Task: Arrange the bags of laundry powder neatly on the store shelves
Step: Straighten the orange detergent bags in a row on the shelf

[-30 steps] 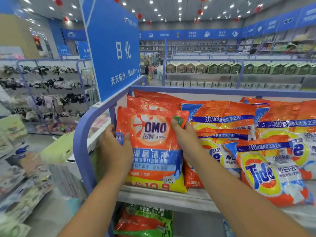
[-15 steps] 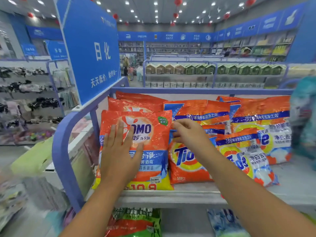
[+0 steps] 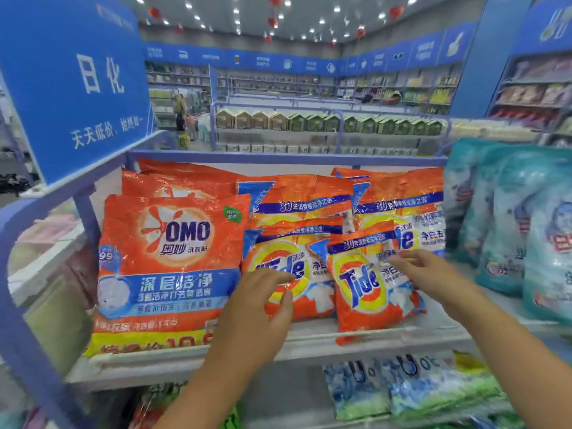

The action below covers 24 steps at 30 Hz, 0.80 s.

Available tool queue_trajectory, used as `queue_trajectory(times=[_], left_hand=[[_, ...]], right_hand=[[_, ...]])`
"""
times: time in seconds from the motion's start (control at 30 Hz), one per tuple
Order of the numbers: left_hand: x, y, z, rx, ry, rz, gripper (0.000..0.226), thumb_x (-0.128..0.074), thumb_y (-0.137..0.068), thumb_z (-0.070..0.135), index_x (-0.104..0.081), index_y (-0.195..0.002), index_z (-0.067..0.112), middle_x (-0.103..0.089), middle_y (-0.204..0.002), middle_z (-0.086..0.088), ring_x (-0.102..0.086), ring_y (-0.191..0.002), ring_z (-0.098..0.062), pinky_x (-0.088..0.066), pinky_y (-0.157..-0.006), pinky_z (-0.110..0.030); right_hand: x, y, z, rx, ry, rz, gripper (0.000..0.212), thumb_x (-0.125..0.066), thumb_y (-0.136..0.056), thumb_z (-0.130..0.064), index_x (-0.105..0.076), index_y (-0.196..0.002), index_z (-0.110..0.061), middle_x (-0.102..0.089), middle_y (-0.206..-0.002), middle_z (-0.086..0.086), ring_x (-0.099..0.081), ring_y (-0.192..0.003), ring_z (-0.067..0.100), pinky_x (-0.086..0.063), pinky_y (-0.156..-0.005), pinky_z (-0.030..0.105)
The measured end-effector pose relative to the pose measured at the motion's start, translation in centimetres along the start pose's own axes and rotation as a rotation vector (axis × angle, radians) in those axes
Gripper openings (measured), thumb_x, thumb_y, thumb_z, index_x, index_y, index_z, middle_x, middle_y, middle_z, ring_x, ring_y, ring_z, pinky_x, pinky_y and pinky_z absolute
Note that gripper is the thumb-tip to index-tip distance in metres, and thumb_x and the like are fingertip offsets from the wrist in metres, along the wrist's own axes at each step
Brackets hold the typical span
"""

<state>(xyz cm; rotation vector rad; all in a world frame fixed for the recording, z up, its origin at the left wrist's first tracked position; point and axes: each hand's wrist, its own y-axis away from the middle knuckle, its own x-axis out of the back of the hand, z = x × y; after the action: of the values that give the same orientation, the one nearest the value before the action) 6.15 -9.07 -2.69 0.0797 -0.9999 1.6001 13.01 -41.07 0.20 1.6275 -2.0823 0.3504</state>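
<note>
An orange OMO bag leans upright at the left end of the white shelf, with more OMO bags behind it. Right of it stand several orange Tide bags. My left hand hovers with relaxed fingers in front of the middle Tide bag, fingertips at its face. My right hand reaches with spread fingers to the upper right of the small front Tide bag, which tilts slightly. Neither hand grips anything.
Teal laundry bags stand at the shelf's right end. A blue sign rises on the left above the blue shelf rail. Blue-white bags lie on the lower shelf. Other store shelves fill the background.
My left hand has left the OMO bag and moved right to the middle Tide bag. My right hand has moved right to the small front Tide bag. The view has shifted right.
</note>
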Motion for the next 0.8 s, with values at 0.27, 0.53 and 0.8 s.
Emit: queue_trajectory(times=[0.27, 0.53, 0.8], left_hand=[[-5.1, -1.5, 0.3, 0.186, -0.181, 0.025, 0.029, -0.066, -0.089, 0.046, -0.069, -0.116, 0.036, -0.06, -0.106, 0.027, -0.054, -0.107, 0.004, -0.048, -0.097, -0.03], [-6.8, -2.1, 2.7, 0.385, -0.104, 0.09, 0.058, -0.036, -0.085, 0.082, -0.059, -0.119, 0.041, -0.056, -0.114, 0.026, -0.05, -0.119, -0.006, -0.038, -0.092, -0.01], [-5.1, -1.8, 4.5, 0.306, -0.285, 0.291, 0.083, -0.049, -0.097, 0.056, 0.007, -0.158, 0.045, 0.01, -0.169, 0.013, 0.007, -0.156, -0.01, -0.006, -0.124, -0.042]], right_hand=[[-1.2, -3.6, 4.3, 0.047, -0.105, -0.084, 0.075, -0.068, -0.086, -0.057, -0.049, -0.148, -0.021, -0.05, -0.151, 0.001, -0.051, -0.133, 0.022, -0.044, -0.11, 0.043], [-0.4, -0.1, 0.2, 0.301, -0.471, -0.169, 0.023, -0.068, -0.085, -0.052, -0.071, -0.103, -0.038, -0.076, -0.104, -0.016, -0.072, -0.099, 0.008, -0.058, -0.088, 0.039], [-10.5, 3.6, -1.3, 0.421, -0.308, -0.117, 0.011, -0.06, -0.099, -0.034, -0.05, -0.104, -0.032, -0.062, -0.106, -0.017, -0.059, -0.102, 0.005, -0.051, -0.085, 0.032]])
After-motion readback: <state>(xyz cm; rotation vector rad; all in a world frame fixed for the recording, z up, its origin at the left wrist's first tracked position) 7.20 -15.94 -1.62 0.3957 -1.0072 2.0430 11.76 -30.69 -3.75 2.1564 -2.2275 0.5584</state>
